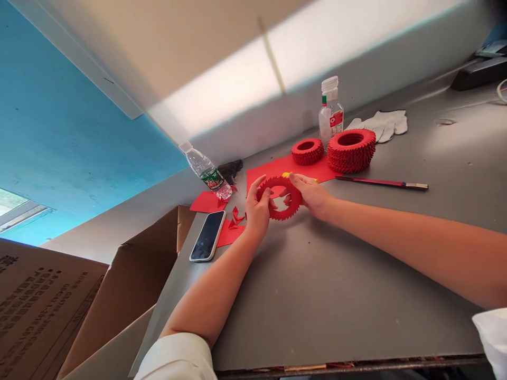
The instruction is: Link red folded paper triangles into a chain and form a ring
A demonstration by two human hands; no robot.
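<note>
A red ring of folded paper pieces (pixel 285 212) with a jagged outer edge is held up between both hands, above the grey table. My left hand (pixel 258 210) grips its left side, fingers closed round the rim. On the opposite side, my right hand (pixel 311 196) pinches the upper right of the ring. Behind it lies a red paper sheet (pixel 255 175), with something yellow partly hidden by the right hand. Two finished-looking red rings stand farther back, a low one (pixel 307 153) and a taller stacked one (pixel 351 153). Several loose folded red pieces (pixel 236 216) lie left of my left hand.
A phone (pixel 207 236) lies on the table (pixel 336 295) at the left, near a tilted plastic bottle (pixel 209 171). A clear bottle (pixel 331 113), white gloves (pixel 390 124) and a utility knife (pixel 382 182) are farther back. Cardboard boxes (pixel 130 269) stand beyond the left edge.
</note>
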